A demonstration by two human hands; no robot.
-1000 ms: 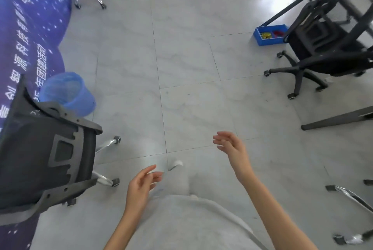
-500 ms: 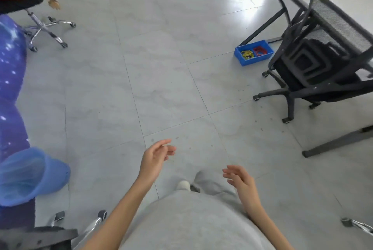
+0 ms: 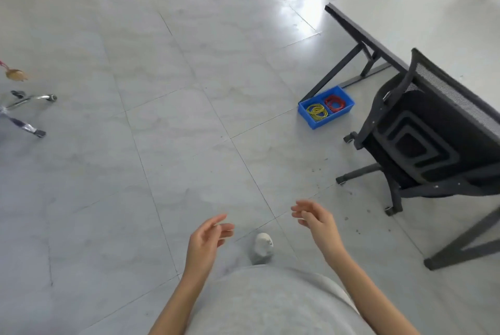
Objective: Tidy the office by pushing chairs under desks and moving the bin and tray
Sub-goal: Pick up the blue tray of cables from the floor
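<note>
Floor [image 3: 167, 123]: pale grey tiles with thin dark joints, glossy, with a bright glare patch near the desk [image 3: 422, 10]. Dark specks are scattered on the tiles beside the chair [image 3: 433, 140]. The desk has a white top and black angled legs and stands at the right. The black mesh-back chair stands just beside the desk's near edge, its seat not under the top, castors on the floor. The blue tray [image 3: 311, 121] sits on the floor next to a desk leg, left of the chair, holding yellow bands [image 3: 316, 110] and red bands [image 3: 335, 103] in separate compartments. A chrome chair base [image 3: 25, 113] shows at the left edge. Left hand [image 3: 207, 241] and right hand [image 3: 316, 219] hang loosely spread, both empty, over the floor, well apart from the chair
</note>
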